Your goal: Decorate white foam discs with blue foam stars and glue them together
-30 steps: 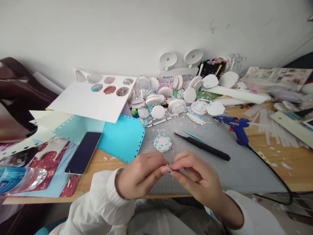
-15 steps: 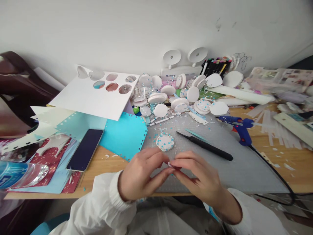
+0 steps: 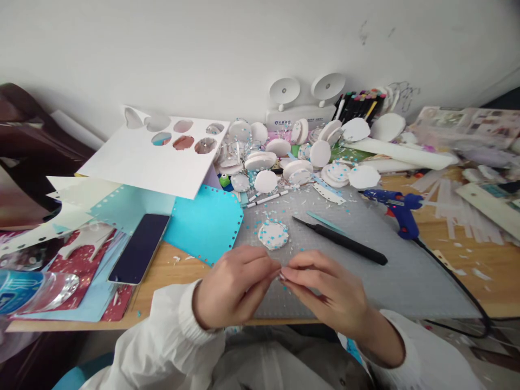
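Observation:
My left hand (image 3: 238, 287) and my right hand (image 3: 335, 295) meet fingertip to fingertip above the front of the grey cutting mat (image 3: 398, 290). Both are closed in a pinch around a small white piece (image 3: 281, 277), mostly hidden by the fingers; its material is unclear. Just beyond the fingertips lies a round white disc (image 3: 273, 234) dotted with tiny blue stars. Black tweezers (image 3: 349, 245) rest to the right of it, beside a thin pale-blue strip (image 3: 325, 222).
A blue hot glue gun (image 3: 400, 208) stands at the right, its cord running off the front edge. White discs (image 3: 266, 181) crowd the back. At left are blue punched paper (image 3: 203, 222), a phone (image 3: 140, 248), a white sheet with holes (image 3: 154, 162) and a bottle (image 3: 36, 290).
My left fingers have closed further together at the pinch, with thumb and fingertips drawn in. The small white piece shows slightly lower, by the right fingertips. The disc and tools stay put.

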Action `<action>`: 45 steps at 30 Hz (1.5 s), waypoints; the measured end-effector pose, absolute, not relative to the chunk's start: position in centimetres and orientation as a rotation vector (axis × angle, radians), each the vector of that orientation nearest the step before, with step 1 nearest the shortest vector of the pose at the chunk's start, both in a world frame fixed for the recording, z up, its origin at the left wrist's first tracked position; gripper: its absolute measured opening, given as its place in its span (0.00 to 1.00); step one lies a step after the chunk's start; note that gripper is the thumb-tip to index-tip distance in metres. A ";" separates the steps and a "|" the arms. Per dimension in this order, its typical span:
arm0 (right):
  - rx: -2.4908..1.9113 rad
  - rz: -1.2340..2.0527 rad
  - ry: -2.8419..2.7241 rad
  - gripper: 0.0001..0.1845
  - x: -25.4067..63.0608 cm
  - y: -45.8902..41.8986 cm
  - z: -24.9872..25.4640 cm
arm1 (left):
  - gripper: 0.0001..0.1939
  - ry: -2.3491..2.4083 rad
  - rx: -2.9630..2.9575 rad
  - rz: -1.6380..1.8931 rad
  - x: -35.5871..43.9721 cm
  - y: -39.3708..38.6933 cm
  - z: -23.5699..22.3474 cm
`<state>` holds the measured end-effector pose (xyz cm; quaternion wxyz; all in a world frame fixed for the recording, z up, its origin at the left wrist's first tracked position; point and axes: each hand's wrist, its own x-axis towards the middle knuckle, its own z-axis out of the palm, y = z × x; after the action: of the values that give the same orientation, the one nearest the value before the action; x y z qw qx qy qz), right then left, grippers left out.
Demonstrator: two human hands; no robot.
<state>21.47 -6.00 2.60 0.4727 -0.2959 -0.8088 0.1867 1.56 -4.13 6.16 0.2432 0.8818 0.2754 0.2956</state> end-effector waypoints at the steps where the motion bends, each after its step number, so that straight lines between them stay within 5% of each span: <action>1: -0.720 0.456 -1.986 0.15 21.5 -5.8 2.4 | 0.08 0.781 2.437 0.816 1.6 -4.1 6.0; 16: -0.653 0.636 -2.091 0.11 21.1 -1.2 -1.4 | 0.06 0.818 2.356 1.081 1.6 -0.8 -0.4; 26: -0.654 0.691 -1.972 0.10 20.4 -2.2 -0.9 | 0.05 0.828 2.215 1.151 2.2 -1.8 -0.2; 36: -0.534 0.777 -1.851 0.16 20.2 -2.5 0.0 | 0.20 0.809 1.270 1.012 2.4 -2.0 -1.1; 45: -0.727 1.046 -1.749 0.11 20.7 -2.4 -0.2 | 0.17 0.816 1.501 0.913 2.2 -1.9 0.5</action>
<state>20.67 -2.35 -0.17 0.4698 -0.2967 -0.7135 0.4268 2.23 -1.89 0.53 0.5663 0.6387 0.3473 0.3884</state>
